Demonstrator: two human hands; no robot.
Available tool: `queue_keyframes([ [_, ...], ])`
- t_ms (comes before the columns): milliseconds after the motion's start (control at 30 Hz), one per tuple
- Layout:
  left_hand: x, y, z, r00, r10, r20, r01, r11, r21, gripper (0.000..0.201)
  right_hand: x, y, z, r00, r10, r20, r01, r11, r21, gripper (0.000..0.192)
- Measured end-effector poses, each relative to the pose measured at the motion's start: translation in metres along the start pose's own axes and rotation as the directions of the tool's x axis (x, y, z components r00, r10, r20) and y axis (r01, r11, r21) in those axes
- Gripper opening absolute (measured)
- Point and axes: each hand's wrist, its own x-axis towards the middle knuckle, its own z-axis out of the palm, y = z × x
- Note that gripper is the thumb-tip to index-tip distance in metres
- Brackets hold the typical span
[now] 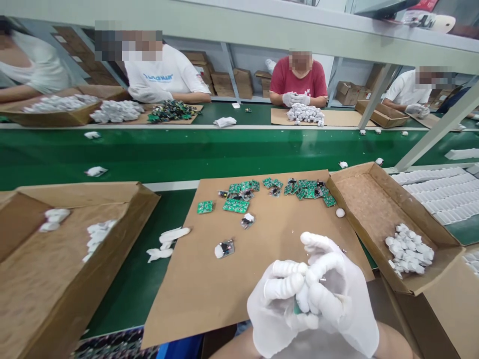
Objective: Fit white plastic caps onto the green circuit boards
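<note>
Both my hands wear white gloves and meet above the near right part of a cardboard sheet (209,279). My left hand (275,301) is closed, its fingertips pinching a small circuit board (298,308), of which only a green edge shows. My right hand (339,289) closes around the same board from the other side, with thumb and fingers bent over it. White glove fingers hide most of the board and whatever is joined to it. Farther up the sheet lie a board with a white cap (224,248) and a similar one (247,220). Several green circuit boards (235,205) are grouped behind them.
A cardboard tray (359,199) with white plastic pieces (409,249) stands at right. Another cardboard tray (123,259) is at left, beside white finger cots (170,242). Beyond runs a green conveyor (209,154) carrying a few pieces. Several co-workers sit across it.
</note>
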Motion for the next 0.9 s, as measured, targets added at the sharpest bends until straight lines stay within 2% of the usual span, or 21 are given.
queue_keyframes([
  [67,-0.001,-0.002,-0.001,0.993,0.092,0.078,-0.095,0.995,0.031,0.039,0.002,-0.001,-0.003,0.999,0.028,0.039,-0.031,0.998,0.059,0.015],
  [133,-0.003,-0.003,-0.005,0.986,0.115,0.120,-0.126,0.989,0.084,0.040,0.003,0.000,-0.008,0.998,0.008,0.057,-0.013,0.995,0.104,0.019],
  [233,-0.006,-0.005,-0.012,0.983,0.145,0.117,-0.161,0.977,0.141,0.042,0.001,0.003,-0.008,0.998,-0.012,0.068,0.005,0.995,0.102,0.022],
  [333,-0.008,-0.008,-0.015,0.980,0.176,0.090,-0.190,0.965,0.182,0.043,-0.002,0.009,-0.003,0.997,-0.051,0.049,0.052,0.999,-0.012,0.016],
  [433,-0.008,-0.006,-0.012,0.986,0.149,0.069,-0.161,0.962,0.223,0.041,-0.004,0.012,-0.003,0.987,-0.160,0.020,0.161,0.976,-0.144,0.021],
  [533,-0.008,-0.001,-0.008,0.996,0.082,0.037,-0.088,0.981,0.174,0.040,-0.003,0.013,-0.012,0.962,-0.269,0.045,0.272,0.955,-0.117,0.025],
  [633,-0.008,0.004,-0.006,1.000,-0.026,-0.016,0.028,0.990,0.137,0.040,-0.004,0.014,-0.019,0.905,-0.424,0.038,0.424,0.889,-0.175,0.023],
  [700,-0.009,0.006,-0.006,0.998,-0.053,-0.032,0.057,0.989,0.137,0.040,-0.005,0.016,-0.019,0.854,-0.516,0.059,0.511,0.813,-0.279,0.020],
  [767,-0.011,0.006,-0.007,0.997,-0.064,-0.048,0.070,0.987,0.143,0.038,-0.008,0.020,-0.016,0.822,-0.562,0.091,0.559,0.767,-0.315,0.026],
  [833,-0.013,0.004,-0.009,0.995,-0.073,-0.062,0.081,0.988,0.129,0.037,-0.010,0.022,-0.014,0.842,-0.528,0.109,0.535,0.794,-0.288,0.032],
  [900,-0.014,0.001,-0.010,0.993,-0.103,-0.064,0.109,0.989,0.098,0.038,-0.010,0.022,-0.015,0.880,-0.452,0.144,0.473,0.859,-0.194,0.038],
])
